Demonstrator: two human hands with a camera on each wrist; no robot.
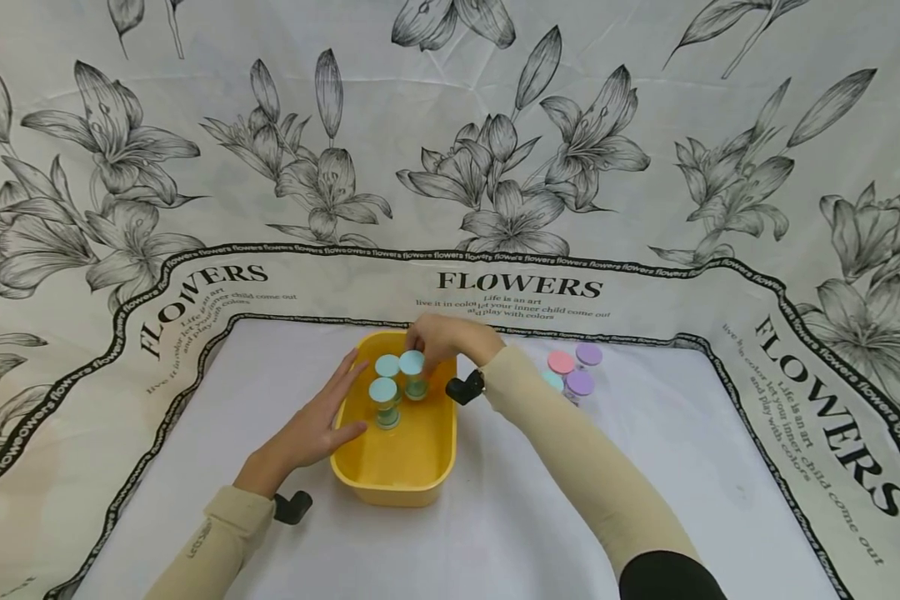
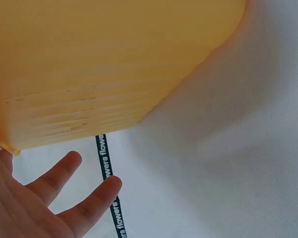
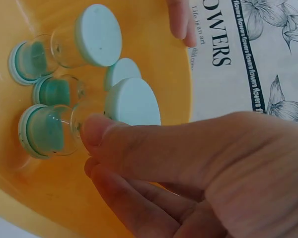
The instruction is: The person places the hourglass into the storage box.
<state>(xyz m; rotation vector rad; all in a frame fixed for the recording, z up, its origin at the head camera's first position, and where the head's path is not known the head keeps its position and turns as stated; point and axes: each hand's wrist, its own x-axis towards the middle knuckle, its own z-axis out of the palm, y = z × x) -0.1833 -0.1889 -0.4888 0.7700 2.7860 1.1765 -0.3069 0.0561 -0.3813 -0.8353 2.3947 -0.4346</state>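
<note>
My right hand [image 1: 442, 340] reaches over the far right rim of a yellow plastic bin [image 1: 397, 471] and pinches a mint-capped sand timer [image 1: 412, 363] at its glass waist, between thumb and fingertips. Beside it in the bin stand two more mint sand timers, one near [image 1: 383, 390] and one farther back [image 1: 387, 365]. In the right wrist view, green sand sits in the lower bulb of the pinched sand timer [image 3: 47, 131]. My left hand [image 1: 318, 425] lies along the bin's left rim, its fingers straight and spread; the left wrist view shows fingers [image 2: 89, 206] outside the wall.
Right of the bin, a group of sand timers stands on the white tablecloth [image 1: 540, 492]: one pink-capped [image 1: 561, 362], one mint-capped [image 1: 552, 381] and two purple-capped, the nearer [image 1: 579, 382] in front of the farther [image 1: 588, 354]. A flower-printed cloth [image 1: 510, 150] rises behind.
</note>
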